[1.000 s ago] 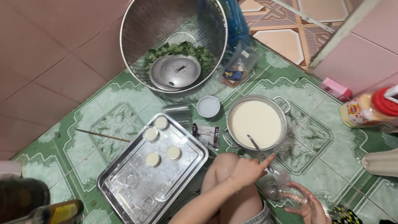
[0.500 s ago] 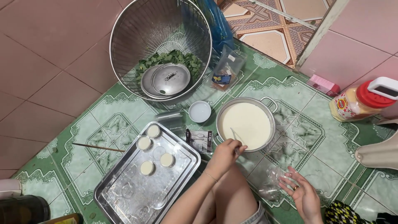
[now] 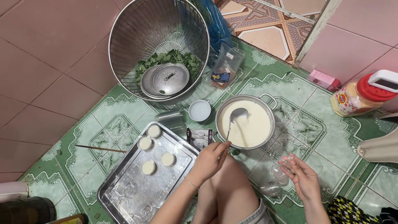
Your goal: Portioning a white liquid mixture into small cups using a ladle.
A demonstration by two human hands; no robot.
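The person sat on a green patterned floor, working with both hands. The left hand had its grip closed around the thin handle of a metal ladle, whose bowl rested in the creamy white liquid of a round metal pot. The pot stood on the floor just ahead of the person's knee. The right hand lay to the right of the pot, fingers curled loosely about a small clear plastic cup; more clear cups sat on the floor just beside it. I could not tell how firmly that grip pinched the cup.

To the left of the left hand lay a rectangular metal tray holding 4 small cups filled with the pale liquid, along with several empty clear ones. A small white bowl stood between the tray and the pot. Farther off, a large wire basket held green leaves and a metal lid. A bottle with a red cap lay at the right.
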